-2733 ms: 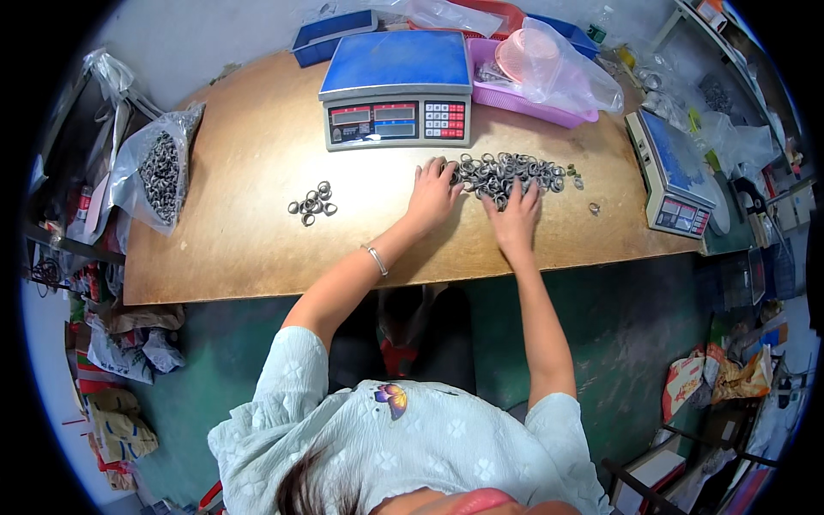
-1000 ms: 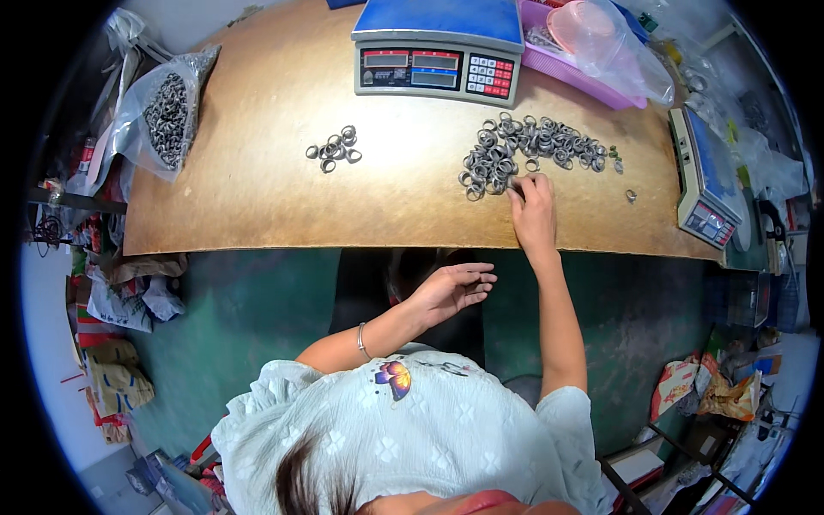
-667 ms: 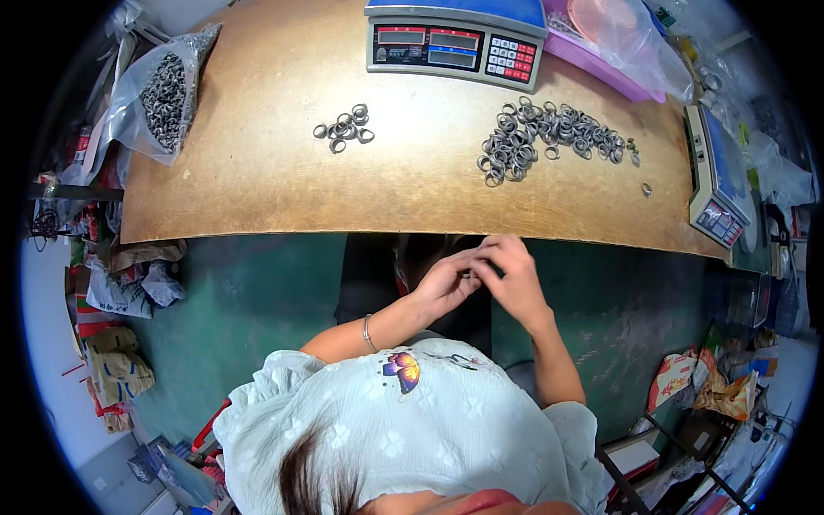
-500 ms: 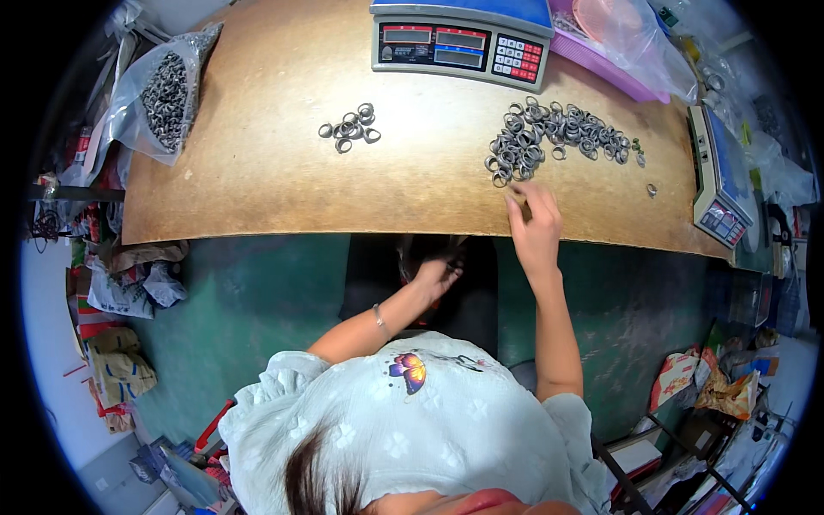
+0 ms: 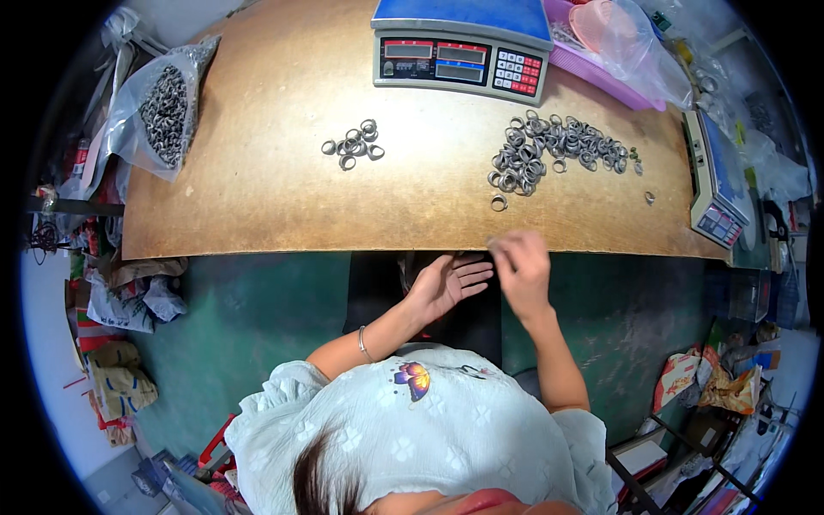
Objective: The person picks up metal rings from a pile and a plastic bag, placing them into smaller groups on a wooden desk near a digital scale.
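My right hand (image 5: 524,264) is over the table's front edge, thumb and fingers pinched together. A small grey metal ring (image 5: 491,244), blurred by motion, appears to be at its fingertips. Just left of it and lower, my left hand (image 5: 445,285) lies palm up with its fingers stretched out and nothing visible in it. Beyond the right hand spreads a big heap of grey metal rings (image 5: 519,159). One loose ring (image 5: 499,202) lies at the heap's near edge. Farther left sits a smaller group of rings (image 5: 353,144).
A blue-topped scale (image 5: 459,64) stands at the back of the wooden table (image 5: 257,197). Beside it is a purple basket (image 5: 601,79). A second scale (image 5: 719,184) is at the right edge. At the far left lies a clear bag of small metal parts (image 5: 167,112).
My right hand has drawn back from the heap toward me and the left hand. My left hand has turned palm up and opened. One ring now lies slightly apart from the heap.
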### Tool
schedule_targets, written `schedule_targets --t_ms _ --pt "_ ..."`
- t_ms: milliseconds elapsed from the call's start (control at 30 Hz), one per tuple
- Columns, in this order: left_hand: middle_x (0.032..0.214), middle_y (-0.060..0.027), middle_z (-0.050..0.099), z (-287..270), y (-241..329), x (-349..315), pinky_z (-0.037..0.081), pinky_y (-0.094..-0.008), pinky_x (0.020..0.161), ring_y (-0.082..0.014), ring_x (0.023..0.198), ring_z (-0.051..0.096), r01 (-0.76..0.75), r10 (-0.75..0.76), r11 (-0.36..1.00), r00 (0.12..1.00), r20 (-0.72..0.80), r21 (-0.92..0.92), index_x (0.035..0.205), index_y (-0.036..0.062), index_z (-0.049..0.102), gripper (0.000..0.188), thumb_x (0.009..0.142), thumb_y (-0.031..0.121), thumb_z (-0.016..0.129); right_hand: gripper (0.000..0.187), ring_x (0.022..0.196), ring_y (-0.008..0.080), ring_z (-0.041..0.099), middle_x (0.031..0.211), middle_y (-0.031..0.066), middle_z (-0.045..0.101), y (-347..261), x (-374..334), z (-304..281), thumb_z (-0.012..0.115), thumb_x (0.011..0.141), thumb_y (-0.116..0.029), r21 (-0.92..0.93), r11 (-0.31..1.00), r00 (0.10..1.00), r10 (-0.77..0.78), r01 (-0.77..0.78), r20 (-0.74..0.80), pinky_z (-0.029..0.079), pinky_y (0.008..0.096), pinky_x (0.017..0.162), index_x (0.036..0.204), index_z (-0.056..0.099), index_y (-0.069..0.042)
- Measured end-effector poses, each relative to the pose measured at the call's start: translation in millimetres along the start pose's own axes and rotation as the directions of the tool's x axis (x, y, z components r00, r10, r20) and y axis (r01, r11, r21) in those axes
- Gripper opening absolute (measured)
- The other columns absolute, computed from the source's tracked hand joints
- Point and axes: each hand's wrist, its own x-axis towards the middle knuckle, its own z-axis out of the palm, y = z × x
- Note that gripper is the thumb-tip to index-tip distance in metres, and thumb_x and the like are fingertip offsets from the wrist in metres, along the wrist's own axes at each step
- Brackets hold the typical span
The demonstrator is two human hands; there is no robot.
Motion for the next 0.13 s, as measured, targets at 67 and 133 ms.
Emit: schedule_targets --t_ms 67,133 --pt "0.109 -0.0133 0.059 -7 -3 -4 0.041 -0.0417 0.095 -0.0242 0.102 0.057 0.001 0.031 0.988 0.978 0.208 -0.154 0.112 0.0001 0.052 0.031 0.094 0.022 0.04 0.015 0.084 0.0279 0.055 0.087 0.0097 0.059 -13 -5 -3 0.066 0.07 -0.003 0.138 0.99 0.965 -0.044 0.008 0.259 0.043 0.0365 0.077 0.084 0.063 -0.003" --pt "0.106 -0.0095 0.059 -10 -12 -1 0.046 -0.0366 0.087 -0.02 0.094 0.058 -0.106 0.101 0.984 0.994 0.039 0.144 0.126 -0.0017 0.044 0.04 0.091 0.016 0.049 0.014 0.084 0.0278 0.055 0.088 0.0097 0.06 -13 -6 -3 0.066 0.071 -0.003 0.267 0.963 0.937 -0.058 -0.039 0.346 0.043 0.0353 0.078 0.085 0.064 -0.004"
